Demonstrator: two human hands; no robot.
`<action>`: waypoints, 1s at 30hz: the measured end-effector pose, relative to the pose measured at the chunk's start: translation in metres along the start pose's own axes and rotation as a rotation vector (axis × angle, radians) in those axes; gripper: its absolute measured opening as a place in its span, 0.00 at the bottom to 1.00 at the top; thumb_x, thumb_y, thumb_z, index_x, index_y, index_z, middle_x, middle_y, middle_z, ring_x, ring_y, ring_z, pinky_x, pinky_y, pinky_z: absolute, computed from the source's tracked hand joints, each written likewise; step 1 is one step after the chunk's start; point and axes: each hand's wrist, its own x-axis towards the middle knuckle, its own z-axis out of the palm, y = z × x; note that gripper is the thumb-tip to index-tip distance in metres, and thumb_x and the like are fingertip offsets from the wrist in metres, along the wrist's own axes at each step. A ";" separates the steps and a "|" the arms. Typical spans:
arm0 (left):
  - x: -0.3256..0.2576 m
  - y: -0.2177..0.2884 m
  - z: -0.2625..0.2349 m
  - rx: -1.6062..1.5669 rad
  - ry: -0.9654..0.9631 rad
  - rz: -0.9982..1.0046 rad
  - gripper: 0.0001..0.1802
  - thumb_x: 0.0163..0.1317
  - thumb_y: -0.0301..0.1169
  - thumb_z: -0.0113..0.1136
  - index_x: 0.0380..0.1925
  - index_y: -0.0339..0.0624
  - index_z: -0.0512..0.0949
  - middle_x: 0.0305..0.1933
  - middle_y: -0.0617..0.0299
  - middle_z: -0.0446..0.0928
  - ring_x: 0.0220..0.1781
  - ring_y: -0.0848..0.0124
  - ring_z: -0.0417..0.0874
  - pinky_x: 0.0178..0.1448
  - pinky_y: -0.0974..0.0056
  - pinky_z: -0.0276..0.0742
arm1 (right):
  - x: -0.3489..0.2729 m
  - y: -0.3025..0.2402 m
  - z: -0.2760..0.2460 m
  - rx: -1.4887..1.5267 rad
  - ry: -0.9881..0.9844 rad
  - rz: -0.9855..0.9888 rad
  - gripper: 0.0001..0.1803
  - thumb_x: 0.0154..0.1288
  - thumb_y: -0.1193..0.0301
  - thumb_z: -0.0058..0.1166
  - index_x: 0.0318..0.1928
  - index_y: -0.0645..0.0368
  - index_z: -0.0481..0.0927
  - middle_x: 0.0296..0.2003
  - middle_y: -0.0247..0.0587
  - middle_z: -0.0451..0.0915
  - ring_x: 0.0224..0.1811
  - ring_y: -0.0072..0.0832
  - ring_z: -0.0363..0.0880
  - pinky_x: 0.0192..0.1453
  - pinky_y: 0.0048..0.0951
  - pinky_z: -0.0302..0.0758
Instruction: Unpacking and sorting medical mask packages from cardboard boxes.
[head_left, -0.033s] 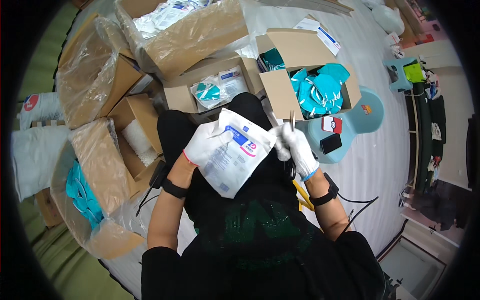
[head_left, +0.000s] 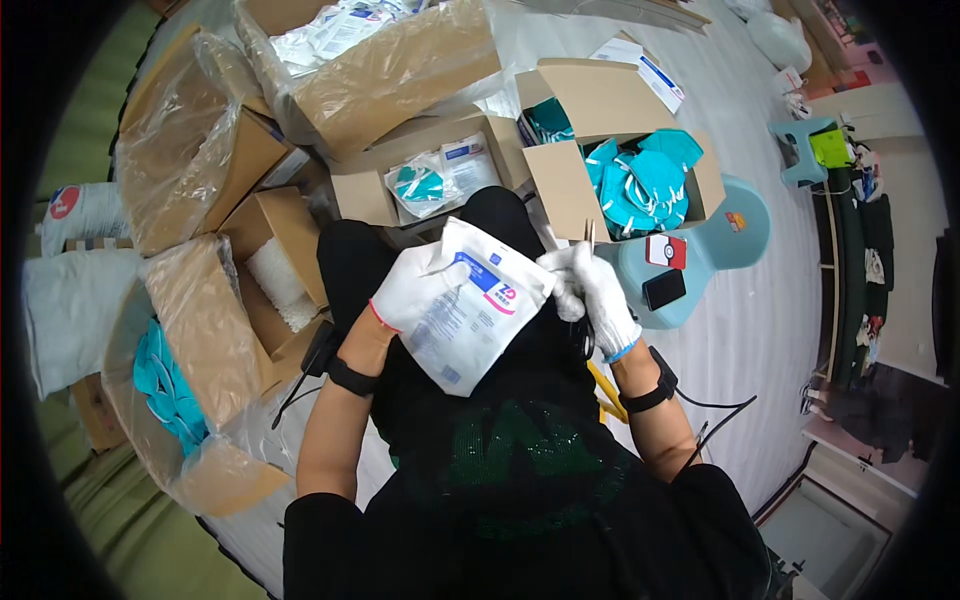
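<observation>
I sit with a flat white pouch (head_left: 465, 315), printed in blue and red, over my lap. My left hand (head_left: 408, 292), in a white glove, holds the pouch by its left side. My right hand (head_left: 598, 292), also gloved, grips a pair of scissors (head_left: 589, 238) whose blades point up and away at the pouch's upper right corner. Black bands sit on both wrists, and a cable runs from the right one.
An open cardboard box of teal masks (head_left: 640, 180) stands ahead on the right. A box of bagged masks (head_left: 430, 182) is just ahead. A light blue stool (head_left: 735, 250) carries a phone (head_left: 664, 289). Plastic-lined boxes (head_left: 215, 300) crowd the left.
</observation>
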 end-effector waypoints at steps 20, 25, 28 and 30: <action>-0.013 0.035 -0.031 0.367 0.760 0.499 0.10 0.68 0.26 0.56 0.46 0.32 0.77 0.43 0.57 0.81 0.46 0.68 0.83 0.53 0.67 0.77 | 0.052 -0.010 -0.021 -0.943 0.291 -0.378 0.14 0.58 0.64 0.57 0.40 0.59 0.82 0.33 0.56 0.82 0.39 0.52 0.81 0.42 0.44 0.77; -0.011 0.031 0.070 1.234 0.493 0.521 0.52 0.30 0.45 0.81 0.60 0.42 0.71 0.62 0.49 0.72 0.66 0.50 0.70 0.71 0.51 0.61 | 0.025 -0.034 0.003 -0.593 0.229 -0.090 0.12 0.66 0.67 0.55 0.28 0.63 0.77 0.15 0.32 0.70 0.15 0.20 0.68 0.20 0.27 0.66; 0.002 0.006 0.091 1.673 0.375 0.475 0.48 0.44 0.47 0.72 0.66 0.44 0.65 0.65 0.49 0.69 0.70 0.55 0.65 0.72 0.50 0.57 | 0.021 -0.033 0.007 -0.371 0.113 0.095 0.10 0.67 0.68 0.54 0.29 0.57 0.74 0.15 0.31 0.67 0.11 0.20 0.62 0.14 0.24 0.56; 0.019 -0.037 0.068 1.843 0.484 0.474 0.34 0.51 0.36 0.64 0.61 0.45 0.71 0.53 0.53 0.78 0.57 0.59 0.78 0.59 0.54 0.71 | 0.019 -0.026 0.010 -0.339 0.069 0.124 0.12 0.68 0.65 0.54 0.29 0.57 0.73 0.14 0.31 0.67 0.11 0.20 0.61 0.14 0.24 0.56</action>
